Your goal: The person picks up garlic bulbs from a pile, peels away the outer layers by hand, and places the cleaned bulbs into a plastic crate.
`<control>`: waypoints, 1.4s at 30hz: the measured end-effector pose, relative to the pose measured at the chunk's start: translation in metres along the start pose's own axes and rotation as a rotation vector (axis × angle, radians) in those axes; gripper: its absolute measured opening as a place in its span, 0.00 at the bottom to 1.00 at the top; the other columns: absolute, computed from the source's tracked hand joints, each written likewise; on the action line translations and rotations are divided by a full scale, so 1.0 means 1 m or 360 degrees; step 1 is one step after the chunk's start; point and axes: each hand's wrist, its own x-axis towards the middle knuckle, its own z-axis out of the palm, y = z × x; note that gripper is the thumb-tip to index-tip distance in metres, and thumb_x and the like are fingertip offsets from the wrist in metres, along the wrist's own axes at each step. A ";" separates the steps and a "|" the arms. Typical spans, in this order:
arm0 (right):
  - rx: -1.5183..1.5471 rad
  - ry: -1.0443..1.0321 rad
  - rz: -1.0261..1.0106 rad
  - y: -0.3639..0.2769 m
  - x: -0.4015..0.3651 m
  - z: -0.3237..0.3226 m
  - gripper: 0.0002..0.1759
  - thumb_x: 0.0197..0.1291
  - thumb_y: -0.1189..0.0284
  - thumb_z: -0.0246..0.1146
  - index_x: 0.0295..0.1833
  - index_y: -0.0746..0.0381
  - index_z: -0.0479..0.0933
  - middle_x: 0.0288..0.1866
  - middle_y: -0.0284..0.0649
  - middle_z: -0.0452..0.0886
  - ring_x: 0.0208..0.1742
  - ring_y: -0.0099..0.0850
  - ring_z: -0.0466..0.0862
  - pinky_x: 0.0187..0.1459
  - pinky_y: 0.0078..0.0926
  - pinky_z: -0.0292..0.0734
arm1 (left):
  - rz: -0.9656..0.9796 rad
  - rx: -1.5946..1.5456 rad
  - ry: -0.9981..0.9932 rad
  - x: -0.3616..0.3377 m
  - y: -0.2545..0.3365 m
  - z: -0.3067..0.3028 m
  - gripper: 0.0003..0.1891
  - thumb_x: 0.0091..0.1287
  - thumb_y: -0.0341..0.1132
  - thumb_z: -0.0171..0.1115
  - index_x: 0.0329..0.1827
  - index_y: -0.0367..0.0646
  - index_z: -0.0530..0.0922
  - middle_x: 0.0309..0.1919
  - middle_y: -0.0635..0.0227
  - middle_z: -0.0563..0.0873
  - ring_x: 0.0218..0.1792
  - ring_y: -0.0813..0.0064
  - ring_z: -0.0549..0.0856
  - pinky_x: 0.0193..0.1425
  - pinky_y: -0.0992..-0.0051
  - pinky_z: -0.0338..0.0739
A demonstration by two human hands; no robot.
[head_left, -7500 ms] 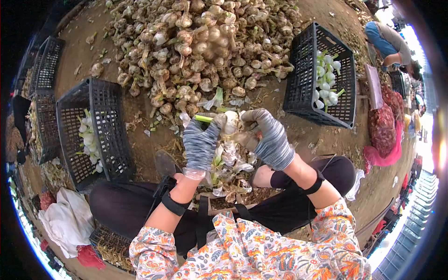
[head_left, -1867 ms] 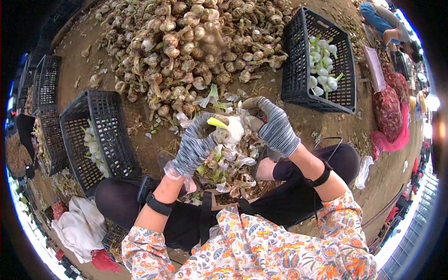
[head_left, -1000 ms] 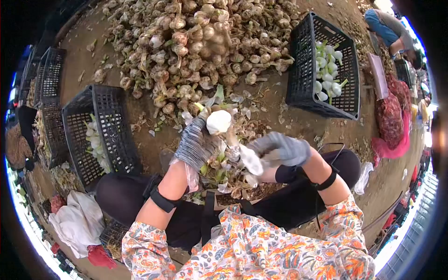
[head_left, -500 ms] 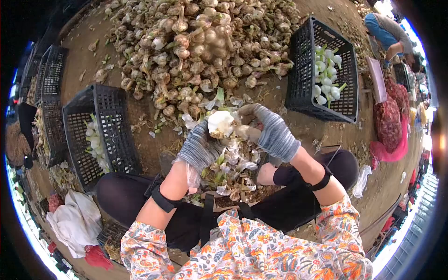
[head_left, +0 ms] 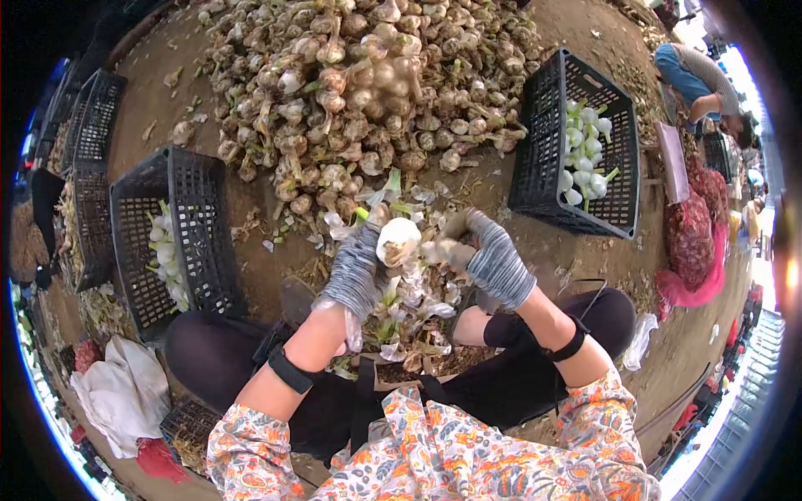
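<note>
My left hand (head_left: 359, 259), in a grey knit glove with tan fingers, is closed around a white garlic bulb (head_left: 399, 240). The bulb's root end, brownish, faces down and toward me, and a green stem end shows above my fingers. Just right of the bulb is my gloved right hand (head_left: 493, 257), its thumb reaching toward the root end and a gap between thumb and bent fingers. Below both hands lies a heap of peeled skins and stem scraps (head_left: 409, 309) between my crossed legs.
A big pile of unpeeled garlic (head_left: 351, 100) spreads ahead. Black crates with cleaned white bulbs stand on both sides, a left crate (head_left: 196, 242) and a right crate (head_left: 614, 142). Red mesh sacks (head_left: 693, 234) lie farther right, near a bending person (head_left: 702, 79).
The bulb has turned in my left hand, so its root end now shows more toward me. My right hand has shifted slightly down, its thumb still near the bulb.
</note>
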 end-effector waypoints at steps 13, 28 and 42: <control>-0.0002 -0.0022 -0.0315 -0.001 -0.009 0.031 0.22 0.45 0.62 0.70 0.39 0.64 0.70 0.30 0.38 0.74 0.32 0.23 0.71 0.36 0.25 0.70 | 0.0697 0.0432 0.0138 0.003 -0.018 -0.004 0.10 0.58 0.36 0.64 0.35 0.37 0.77 0.27 0.67 0.82 0.23 0.78 0.81 0.25 0.80 0.76; -0.0097 -0.0048 -0.0223 -0.007 -0.013 0.031 0.12 0.56 0.70 0.62 0.38 0.64 0.69 0.27 0.34 0.73 0.27 0.19 0.72 0.30 0.18 0.73 | 0.0597 0.0685 0.0242 0.006 -0.028 -0.012 0.12 0.58 0.41 0.62 0.38 0.43 0.75 0.26 0.71 0.80 0.24 0.80 0.79 0.26 0.79 0.73; 0.0162 0.0084 -0.0411 -0.016 -0.015 0.025 0.11 0.47 0.78 0.60 0.39 0.65 0.71 0.27 0.38 0.76 0.30 0.23 0.75 0.34 0.22 0.73 | 0.0808 0.0687 0.0225 0.000 -0.025 -0.010 0.12 0.59 0.37 0.61 0.31 0.35 0.75 0.21 0.68 0.80 0.21 0.79 0.79 0.21 0.80 0.73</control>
